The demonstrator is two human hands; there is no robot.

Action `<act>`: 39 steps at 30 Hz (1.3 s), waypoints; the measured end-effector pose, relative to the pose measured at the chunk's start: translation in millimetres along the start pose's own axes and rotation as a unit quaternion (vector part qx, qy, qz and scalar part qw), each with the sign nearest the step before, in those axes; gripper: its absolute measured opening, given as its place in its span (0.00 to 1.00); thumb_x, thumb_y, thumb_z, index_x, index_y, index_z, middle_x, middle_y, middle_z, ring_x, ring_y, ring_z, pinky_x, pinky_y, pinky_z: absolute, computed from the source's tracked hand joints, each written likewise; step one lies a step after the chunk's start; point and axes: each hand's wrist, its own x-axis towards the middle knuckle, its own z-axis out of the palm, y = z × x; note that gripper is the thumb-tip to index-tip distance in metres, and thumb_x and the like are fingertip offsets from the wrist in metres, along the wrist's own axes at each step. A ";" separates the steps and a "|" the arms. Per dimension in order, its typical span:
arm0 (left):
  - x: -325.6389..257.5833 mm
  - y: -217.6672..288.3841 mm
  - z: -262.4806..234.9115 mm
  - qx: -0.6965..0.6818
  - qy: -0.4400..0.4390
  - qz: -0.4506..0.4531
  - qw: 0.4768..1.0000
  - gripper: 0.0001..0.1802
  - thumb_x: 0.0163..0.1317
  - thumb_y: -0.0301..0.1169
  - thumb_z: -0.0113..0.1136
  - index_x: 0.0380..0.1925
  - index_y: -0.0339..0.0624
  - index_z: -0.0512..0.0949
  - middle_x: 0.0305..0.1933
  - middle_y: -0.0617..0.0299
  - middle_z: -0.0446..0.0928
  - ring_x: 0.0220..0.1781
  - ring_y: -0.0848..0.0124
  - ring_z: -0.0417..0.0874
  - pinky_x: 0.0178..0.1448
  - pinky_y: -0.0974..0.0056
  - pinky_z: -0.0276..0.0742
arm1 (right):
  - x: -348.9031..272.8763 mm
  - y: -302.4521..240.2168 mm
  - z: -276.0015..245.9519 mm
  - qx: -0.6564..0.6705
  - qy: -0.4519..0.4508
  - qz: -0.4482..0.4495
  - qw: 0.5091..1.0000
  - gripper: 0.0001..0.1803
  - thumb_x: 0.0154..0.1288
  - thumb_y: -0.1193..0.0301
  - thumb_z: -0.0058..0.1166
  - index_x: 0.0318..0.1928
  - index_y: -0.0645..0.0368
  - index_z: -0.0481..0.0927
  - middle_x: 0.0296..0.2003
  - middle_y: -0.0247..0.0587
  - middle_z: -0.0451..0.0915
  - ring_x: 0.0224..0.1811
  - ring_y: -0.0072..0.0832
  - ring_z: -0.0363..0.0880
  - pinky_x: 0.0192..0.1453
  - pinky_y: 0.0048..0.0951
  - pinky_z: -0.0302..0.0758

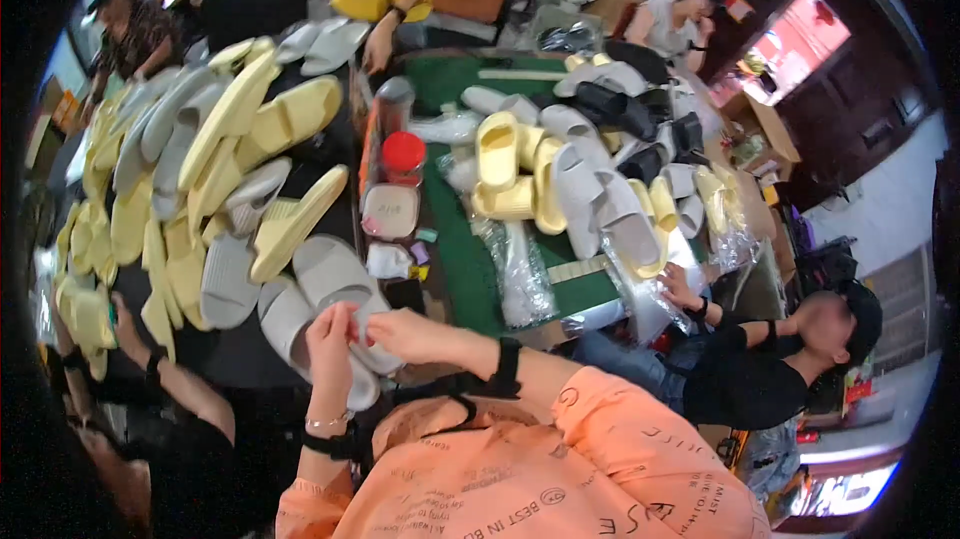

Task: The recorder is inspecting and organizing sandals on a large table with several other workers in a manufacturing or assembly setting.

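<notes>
My left hand [331, 327] and my right hand [404, 335] are close together at the near edge of a dark table, their fingertips pinched toward each other. Whatever they may hold between them is too small to make out. Just beyond and beneath them lie grey slide slippers [330, 264], partly hidden by my fingers. A pale yellow slipper [302, 224] leans tilted against the pile beyond, with another grey slipper [228, 284] to its left.
A tall heap of yellow slippers [225, 129] and grey ones fills the left table. On a green mat [450, 239] to the right are more slippers and clear plastic bags [520, 274]. A red-lidded jar [403, 157] and a white box [390, 211] stand between. Several people work around.
</notes>
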 end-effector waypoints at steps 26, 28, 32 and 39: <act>131.0 23.6 -53.7 0.696 0.095 -0.083 0.707 0.27 0.56 0.50 0.40 0.37 0.36 0.75 0.41 0.44 0.74 0.45 0.50 0.74 0.52 0.53 0.66 | 214.5 158.4 177.8 -0.142 0.184 0.035 0.972 0.07 0.41 0.69 0.52 0.22 0.60 0.74 0.25 0.46 0.75 0.28 0.34 0.72 0.35 0.31 0.70; 128.3 -27.1 -128.0 0.669 0.117 -0.076 0.730 0.25 0.55 0.47 0.42 0.36 0.36 0.76 0.39 0.44 0.74 0.43 0.51 0.75 0.49 0.54 0.67 | 178.4 111.9 190.2 0.008 -0.040 0.092 0.995 0.08 0.47 0.68 0.50 0.27 0.58 0.75 0.18 0.38 0.72 0.22 0.34 0.71 0.30 0.34 0.70; 158.3 -78.6 -169.0 0.641 0.082 0.094 0.758 0.16 0.49 0.37 0.53 0.31 0.36 0.77 0.29 0.45 0.76 0.35 0.53 0.78 0.38 0.55 0.72 | 162.2 69.6 174.5 -0.038 -0.008 0.069 0.997 0.14 0.44 0.69 0.52 0.32 0.65 0.74 0.25 0.46 0.75 0.27 0.35 0.73 0.31 0.32 0.70; 111.9 -33.7 -109.0 0.272 0.265 0.133 0.916 0.11 0.56 0.29 0.49 0.25 0.29 0.73 0.18 0.56 0.73 0.22 0.71 0.70 0.29 0.64 0.67 | 79.4 83.7 81.9 -0.118 -0.079 -0.356 0.924 0.10 0.52 0.70 0.43 0.28 0.65 0.73 0.25 0.51 0.72 0.28 0.43 0.70 0.33 0.38 0.68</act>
